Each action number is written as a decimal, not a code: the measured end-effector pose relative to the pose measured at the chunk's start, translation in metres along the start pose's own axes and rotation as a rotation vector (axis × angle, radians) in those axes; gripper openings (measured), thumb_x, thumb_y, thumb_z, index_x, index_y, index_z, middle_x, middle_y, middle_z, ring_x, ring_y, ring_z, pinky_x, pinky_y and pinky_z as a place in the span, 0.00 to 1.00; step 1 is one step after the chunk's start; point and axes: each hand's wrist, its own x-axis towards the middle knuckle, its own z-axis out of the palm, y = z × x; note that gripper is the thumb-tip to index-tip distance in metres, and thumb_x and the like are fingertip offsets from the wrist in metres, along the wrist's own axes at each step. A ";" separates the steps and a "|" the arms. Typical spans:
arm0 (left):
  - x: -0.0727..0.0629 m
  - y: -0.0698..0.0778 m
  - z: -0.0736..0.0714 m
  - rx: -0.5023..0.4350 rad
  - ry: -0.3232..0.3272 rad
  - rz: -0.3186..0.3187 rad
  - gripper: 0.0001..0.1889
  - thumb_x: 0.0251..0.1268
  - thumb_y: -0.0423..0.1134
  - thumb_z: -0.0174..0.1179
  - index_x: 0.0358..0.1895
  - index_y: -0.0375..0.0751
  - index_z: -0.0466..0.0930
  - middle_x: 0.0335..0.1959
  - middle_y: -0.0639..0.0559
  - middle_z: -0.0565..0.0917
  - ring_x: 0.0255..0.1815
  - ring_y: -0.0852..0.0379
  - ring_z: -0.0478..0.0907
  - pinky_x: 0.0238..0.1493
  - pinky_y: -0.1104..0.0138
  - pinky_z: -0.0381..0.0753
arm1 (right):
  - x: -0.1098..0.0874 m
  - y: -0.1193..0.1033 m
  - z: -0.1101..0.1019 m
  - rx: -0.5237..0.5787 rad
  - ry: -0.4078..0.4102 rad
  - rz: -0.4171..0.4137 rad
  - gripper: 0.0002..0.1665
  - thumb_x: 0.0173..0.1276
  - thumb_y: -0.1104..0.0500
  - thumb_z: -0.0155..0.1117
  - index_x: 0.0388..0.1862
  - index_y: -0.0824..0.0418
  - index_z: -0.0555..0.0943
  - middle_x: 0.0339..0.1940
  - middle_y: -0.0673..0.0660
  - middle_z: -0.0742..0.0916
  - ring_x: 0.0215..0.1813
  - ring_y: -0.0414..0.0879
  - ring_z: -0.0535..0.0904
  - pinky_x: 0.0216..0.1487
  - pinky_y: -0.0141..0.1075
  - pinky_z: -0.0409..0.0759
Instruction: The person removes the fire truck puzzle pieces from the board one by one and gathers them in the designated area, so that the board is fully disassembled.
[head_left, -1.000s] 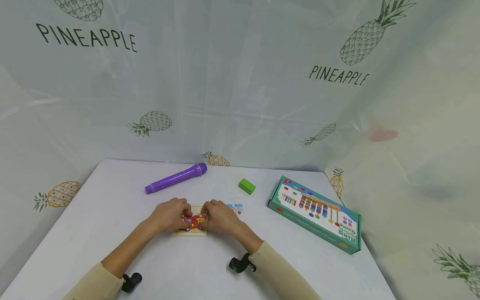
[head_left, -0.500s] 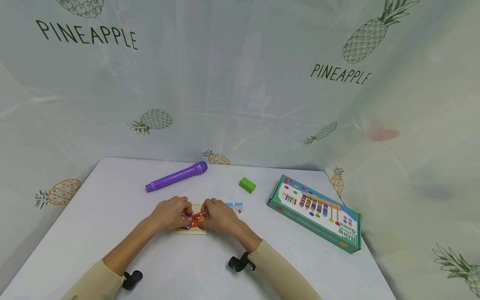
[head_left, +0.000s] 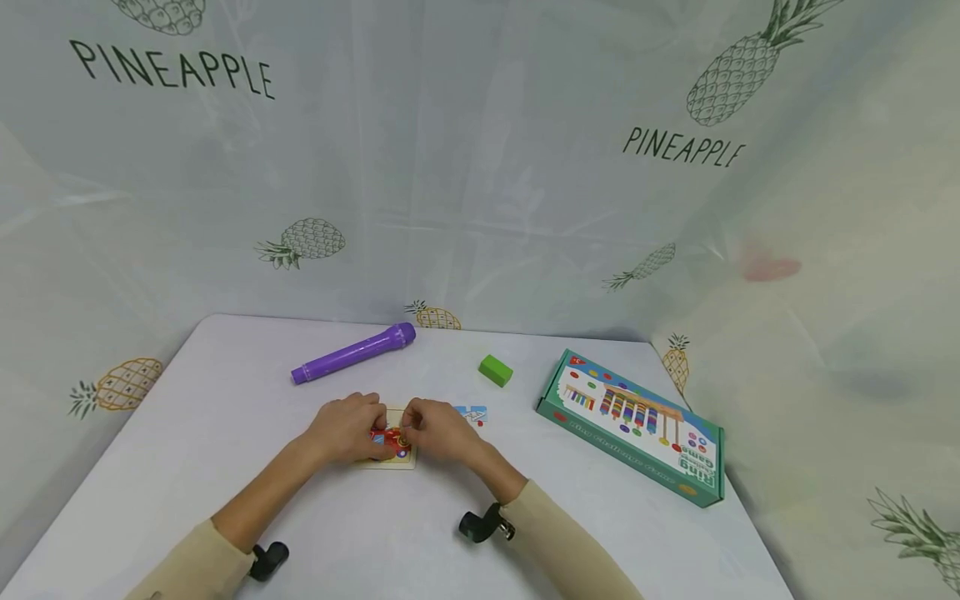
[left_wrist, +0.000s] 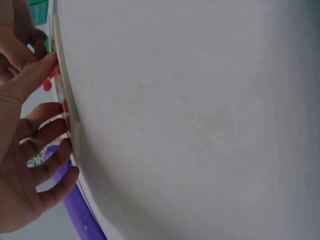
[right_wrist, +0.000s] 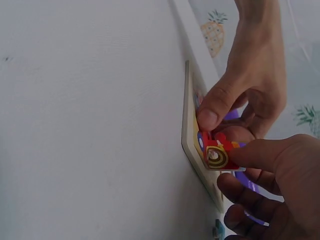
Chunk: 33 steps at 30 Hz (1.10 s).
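A wooden jigsaw board (head_left: 401,463) with a red vehicle picture lies flat on the white table, partly covered by both hands. My right hand (head_left: 441,431) pinches a red puzzle piece (right_wrist: 218,156) with a yellow spiral between thumb and fingers. In the right wrist view that piece stands tilted at the board's surface. From the left, my left hand (head_left: 343,428) rests its thumb and fingertips on the board and its red pieces, its fingers spread apart in the left wrist view. Just right of my right hand lies a light blue puzzle piece (head_left: 472,412), partly visible.
A purple toy microphone (head_left: 352,354) lies behind the board. Further right are a green block (head_left: 496,371) and a green game box (head_left: 630,425) set at an angle. A pineapple-print curtain (head_left: 480,167) hangs behind the table (head_left: 360,542).
My right hand's fingers have drawn together on the spiral piece, which now sits tilted. My left hand has shifted slightly right over the board. The other objects stay put.
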 end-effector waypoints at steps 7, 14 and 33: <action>-0.001 0.000 0.002 0.032 0.007 0.004 0.21 0.43 0.61 0.76 0.27 0.53 0.77 0.25 0.62 0.67 0.28 0.59 0.65 0.23 0.65 0.63 | 0.000 0.004 0.002 0.074 -0.002 0.002 0.03 0.70 0.54 0.66 0.38 0.50 0.80 0.31 0.42 0.82 0.32 0.35 0.75 0.33 0.28 0.73; 0.000 0.000 0.005 0.054 0.004 -0.002 0.21 0.43 0.61 0.75 0.27 0.54 0.77 0.25 0.61 0.68 0.29 0.59 0.65 0.24 0.64 0.64 | -0.002 0.009 0.001 0.142 -0.008 -0.015 0.03 0.71 0.54 0.65 0.38 0.51 0.81 0.32 0.42 0.83 0.33 0.34 0.76 0.34 0.29 0.74; 0.000 0.000 0.005 0.061 0.007 -0.012 0.21 0.44 0.61 0.75 0.28 0.53 0.76 0.26 0.61 0.68 0.29 0.59 0.65 0.26 0.64 0.65 | -0.013 0.029 -0.025 0.217 0.034 0.037 0.03 0.69 0.54 0.68 0.36 0.50 0.83 0.31 0.44 0.84 0.33 0.38 0.77 0.34 0.31 0.74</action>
